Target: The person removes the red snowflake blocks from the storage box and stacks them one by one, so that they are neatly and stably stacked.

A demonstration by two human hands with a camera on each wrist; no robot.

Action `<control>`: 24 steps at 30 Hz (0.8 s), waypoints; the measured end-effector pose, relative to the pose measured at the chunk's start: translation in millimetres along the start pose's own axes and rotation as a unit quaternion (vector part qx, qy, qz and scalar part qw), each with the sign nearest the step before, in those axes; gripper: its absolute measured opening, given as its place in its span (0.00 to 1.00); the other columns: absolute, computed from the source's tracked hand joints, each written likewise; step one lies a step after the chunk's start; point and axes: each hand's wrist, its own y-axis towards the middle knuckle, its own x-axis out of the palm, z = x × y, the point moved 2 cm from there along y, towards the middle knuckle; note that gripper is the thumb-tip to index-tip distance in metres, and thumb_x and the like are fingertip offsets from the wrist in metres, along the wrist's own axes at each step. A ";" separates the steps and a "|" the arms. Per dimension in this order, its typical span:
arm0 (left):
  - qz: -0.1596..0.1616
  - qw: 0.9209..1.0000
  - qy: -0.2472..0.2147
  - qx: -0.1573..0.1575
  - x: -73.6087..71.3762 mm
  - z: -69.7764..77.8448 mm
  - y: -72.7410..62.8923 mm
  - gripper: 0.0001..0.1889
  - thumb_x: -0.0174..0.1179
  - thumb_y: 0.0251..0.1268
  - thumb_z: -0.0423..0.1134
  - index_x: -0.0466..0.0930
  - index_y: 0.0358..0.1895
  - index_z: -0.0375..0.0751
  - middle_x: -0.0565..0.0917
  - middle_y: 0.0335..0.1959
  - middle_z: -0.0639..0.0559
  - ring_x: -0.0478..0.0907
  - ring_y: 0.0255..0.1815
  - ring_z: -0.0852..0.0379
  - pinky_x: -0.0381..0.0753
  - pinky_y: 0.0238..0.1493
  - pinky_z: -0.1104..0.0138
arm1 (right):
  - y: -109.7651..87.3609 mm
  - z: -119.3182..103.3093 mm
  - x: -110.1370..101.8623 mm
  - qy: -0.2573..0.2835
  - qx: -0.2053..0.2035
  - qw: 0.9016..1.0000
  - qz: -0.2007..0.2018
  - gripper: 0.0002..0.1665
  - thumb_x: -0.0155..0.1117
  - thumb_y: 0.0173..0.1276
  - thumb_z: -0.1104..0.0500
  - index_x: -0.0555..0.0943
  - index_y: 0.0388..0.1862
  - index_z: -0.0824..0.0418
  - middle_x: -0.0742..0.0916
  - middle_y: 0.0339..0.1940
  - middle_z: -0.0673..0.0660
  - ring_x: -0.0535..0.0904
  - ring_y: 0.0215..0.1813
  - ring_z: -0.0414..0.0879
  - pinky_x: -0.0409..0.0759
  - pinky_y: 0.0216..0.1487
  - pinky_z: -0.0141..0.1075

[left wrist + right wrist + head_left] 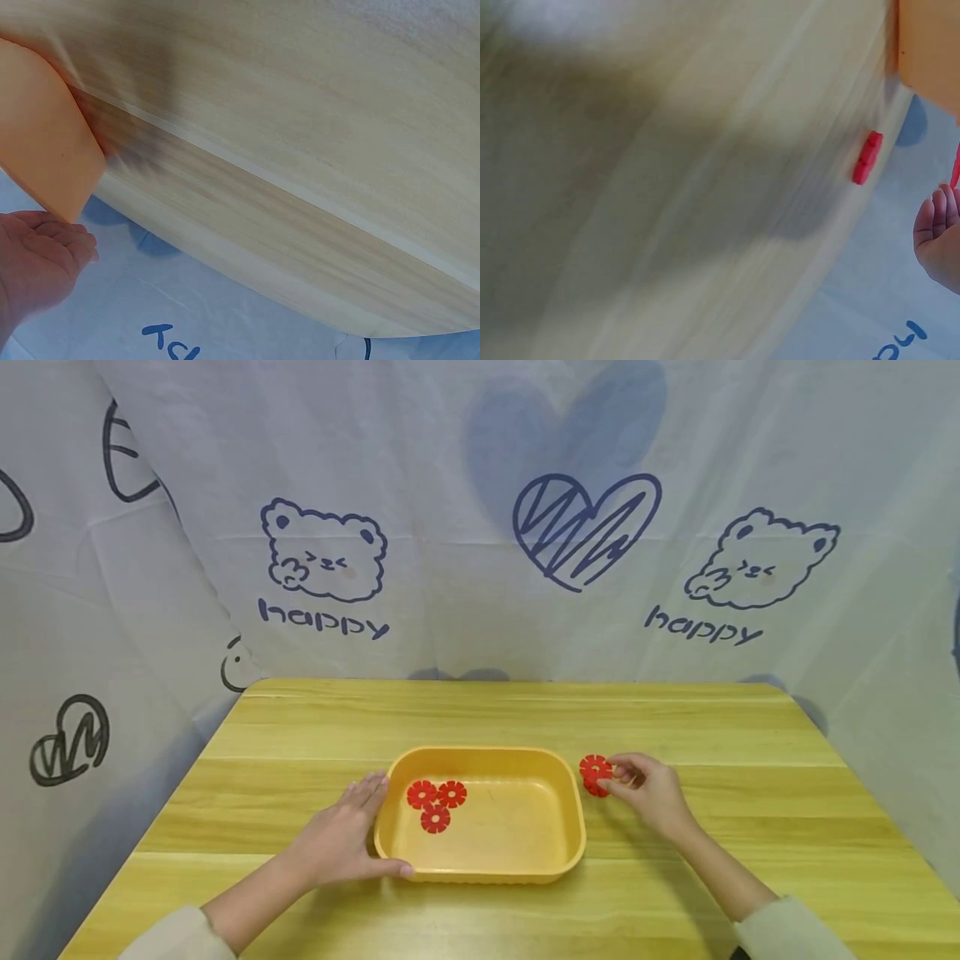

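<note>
My left hand [337,843] lies against the left end of a yellow plastic tray [487,876], its extended fingers at the left rim and its thumb on the front rim. In the left wrist view the fingertips touch the tray's rim. Just right of the tray, my right hand [652,789] pinches a red notched snowflake disc [587,766] between thumb and fingers. Below it a small stack of red discs [868,157] sits on the table, partly covered in the head view. Inside the tray, three red snowflake discs [428,820] lie flat and close together toward the left.
The wood-grain table [480,714] has rounded far corners. Behind it hangs a pale cloth [465,602] printed with bears, hearts and "happy"; more cloth drapes along the sides.
</note>
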 end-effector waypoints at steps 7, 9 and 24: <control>-0.012 1.000 0.002 -0.003 -2.3 1.0 -0.2 0.63 0.56 0.38 0.77 0.56 0.67 0.24 0.60 0.69 0.31 0.60 0.69 0.37 0.66 0.66 0.50 | -2.0 10.4 4.6 0.001 0.020 1.000 -0.009 0.16 0.70 0.52 0.68 0.81 0.40 0.72 0.84 0.28 0.58 0.72 0.29 0.31 0.76 0.29 0.24; -0.015 1.000 0.003 -0.003 -3.3 1.7 -0.4 0.63 0.56 0.39 0.77 0.56 0.67 0.24 0.60 0.69 0.31 0.60 0.69 0.37 0.66 0.66 0.50 | -2.3 13.4 5.8 0.006 0.029 1.000 -0.009 0.15 0.70 0.52 0.68 0.81 0.40 0.72 0.83 0.28 0.59 0.72 0.29 0.31 0.76 0.29 0.24; -0.012 1.000 0.004 -0.001 -3.0 2.1 0.0 0.63 0.55 0.39 0.78 0.57 0.67 0.23 0.60 0.68 0.30 0.60 0.69 0.36 0.66 0.66 0.50 | -3.5 28.9 14.2 0.017 0.062 0.998 -0.004 0.15 0.70 0.53 0.69 0.81 0.40 0.74 0.83 0.28 0.61 0.72 0.27 0.31 0.76 0.29 0.22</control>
